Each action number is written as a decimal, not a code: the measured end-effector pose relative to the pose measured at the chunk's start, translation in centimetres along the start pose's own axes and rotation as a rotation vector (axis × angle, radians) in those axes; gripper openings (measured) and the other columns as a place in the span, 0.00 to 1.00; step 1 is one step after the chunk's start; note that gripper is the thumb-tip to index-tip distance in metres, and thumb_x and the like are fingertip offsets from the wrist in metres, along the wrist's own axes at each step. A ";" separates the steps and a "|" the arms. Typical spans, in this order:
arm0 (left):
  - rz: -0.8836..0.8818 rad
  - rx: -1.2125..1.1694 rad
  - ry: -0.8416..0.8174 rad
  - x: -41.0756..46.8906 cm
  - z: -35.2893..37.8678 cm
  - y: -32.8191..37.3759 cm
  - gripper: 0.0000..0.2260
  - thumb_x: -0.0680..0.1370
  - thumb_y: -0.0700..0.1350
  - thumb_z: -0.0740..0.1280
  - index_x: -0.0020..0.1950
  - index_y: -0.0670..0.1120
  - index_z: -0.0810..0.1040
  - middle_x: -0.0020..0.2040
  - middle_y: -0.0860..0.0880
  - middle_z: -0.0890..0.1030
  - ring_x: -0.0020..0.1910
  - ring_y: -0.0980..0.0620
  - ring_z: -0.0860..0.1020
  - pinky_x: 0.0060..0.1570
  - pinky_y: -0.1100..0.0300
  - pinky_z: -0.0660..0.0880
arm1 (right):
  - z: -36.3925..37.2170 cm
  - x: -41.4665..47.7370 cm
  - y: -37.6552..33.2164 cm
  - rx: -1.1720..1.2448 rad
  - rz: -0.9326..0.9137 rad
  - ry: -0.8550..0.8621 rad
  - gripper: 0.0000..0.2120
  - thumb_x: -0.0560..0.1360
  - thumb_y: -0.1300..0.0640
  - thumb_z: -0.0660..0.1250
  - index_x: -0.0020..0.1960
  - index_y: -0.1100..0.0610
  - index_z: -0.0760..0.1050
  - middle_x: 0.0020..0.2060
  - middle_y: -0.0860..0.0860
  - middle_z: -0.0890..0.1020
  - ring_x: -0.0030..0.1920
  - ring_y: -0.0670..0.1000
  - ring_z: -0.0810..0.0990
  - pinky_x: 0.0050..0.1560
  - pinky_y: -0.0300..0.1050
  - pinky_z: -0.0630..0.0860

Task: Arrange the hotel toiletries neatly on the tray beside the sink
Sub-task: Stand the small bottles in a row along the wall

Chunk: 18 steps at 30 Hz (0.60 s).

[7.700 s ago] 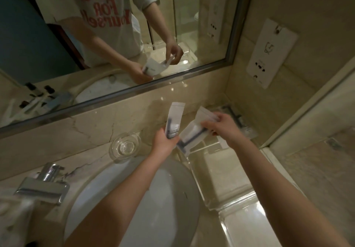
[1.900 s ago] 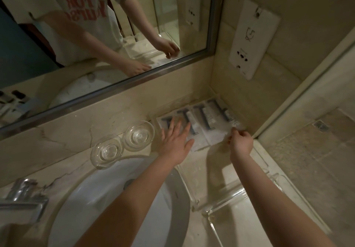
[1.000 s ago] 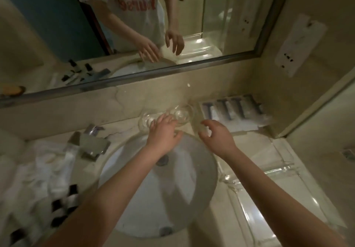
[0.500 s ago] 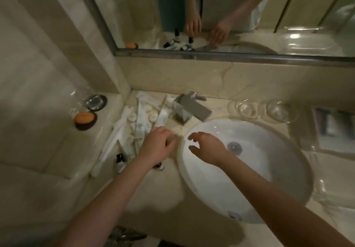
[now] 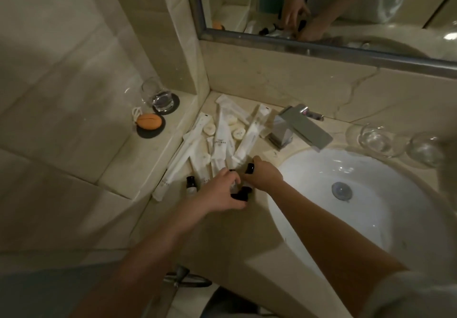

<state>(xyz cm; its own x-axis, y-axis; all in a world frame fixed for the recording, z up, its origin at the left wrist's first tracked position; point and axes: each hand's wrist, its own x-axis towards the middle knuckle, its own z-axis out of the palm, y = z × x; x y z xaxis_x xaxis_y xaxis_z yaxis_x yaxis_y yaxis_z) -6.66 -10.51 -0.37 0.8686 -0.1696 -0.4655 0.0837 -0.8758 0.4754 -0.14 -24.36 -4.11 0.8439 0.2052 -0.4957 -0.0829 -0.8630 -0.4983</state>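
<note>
A heap of hotel toiletries lies on the marble counter left of the sink: long white sachets [image 5: 221, 139], small round soaps [image 5: 209, 128] and little black-capped bottles. My left hand [image 5: 218, 195] grips small black-capped bottles [image 5: 239, 194] at the near edge of the heap. My right hand [image 5: 263, 175] holds another black-capped bottle [image 5: 249, 168] right beside it. One more small bottle [image 5: 191, 186] lies loose to the left of my left hand. The tray is out of view.
A chrome tap [image 5: 298, 128] stands behind the white basin [image 5: 371, 218]. Two glass dishes [image 5: 377, 139] sit at the back right. On the raised ledge to the left stand a tumbler [image 5: 158, 95] and an orange object [image 5: 148, 121] on dark coasters. A mirror [image 5: 321, 1] hangs above.
The view swung left from the sachets on the right to the heap left of the tap. Both hands came down onto the small bottles and took hold of them.
</note>
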 end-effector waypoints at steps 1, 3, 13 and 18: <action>0.020 0.025 0.004 0.2 0.3 -0.1 0.22 0.67 0.54 0.73 0.55 0.50 0.69 0.56 0.51 0.68 0.50 0.51 0.72 0.48 0.56 0.72 | 0.2 0.3 -0.2 0.040 0.016 -0.005 0.29 0.72 0.42 0.65 0.63 0.60 0.65 0.55 0.58 0.77 0.54 0.58 0.77 0.44 0.47 0.70; 0.043 0.047 0.004 0.4 0.8 0.0 0.19 0.68 0.52 0.72 0.52 0.48 0.68 0.54 0.51 0.67 0.48 0.50 0.72 0.46 0.55 0.71 | 0.3 0.7 -0.5 0.073 0.026 -0.012 0.27 0.71 0.45 0.67 0.61 0.61 0.66 0.53 0.58 0.77 0.49 0.57 0.76 0.43 0.45 0.68; 0.103 -0.084 0.102 0.7 2.3 0.5 0.12 0.71 0.48 0.72 0.51 0.46 0.77 0.48 0.52 0.73 0.48 0.54 0.73 0.50 0.60 0.72 | -3.8 -2.3 3.4 0.648 -0.060 0.000 0.16 0.70 0.64 0.69 0.54 0.53 0.70 0.45 0.56 0.76 0.42 0.55 0.77 0.48 0.54 0.78; 0.066 -0.136 0.176 0.9 1.8 1.7 0.09 0.71 0.47 0.73 0.45 0.43 0.79 0.40 0.50 0.74 0.40 0.52 0.74 0.37 0.64 0.68 | -6.1 -6.8 5.5 0.861 -0.133 -0.074 0.17 0.73 0.67 0.66 0.58 0.52 0.73 0.49 0.56 0.77 0.47 0.55 0.78 0.54 0.55 0.78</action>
<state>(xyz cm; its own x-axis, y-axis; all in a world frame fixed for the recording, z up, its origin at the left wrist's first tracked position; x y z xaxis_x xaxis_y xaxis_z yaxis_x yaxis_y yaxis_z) -6.63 -12.96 -1.38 0.9451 -0.1327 -0.2986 0.0787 -0.7944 0.6022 -3.05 -33.32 0.86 0.8409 0.3344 -0.4256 -0.3832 -0.1874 -0.9045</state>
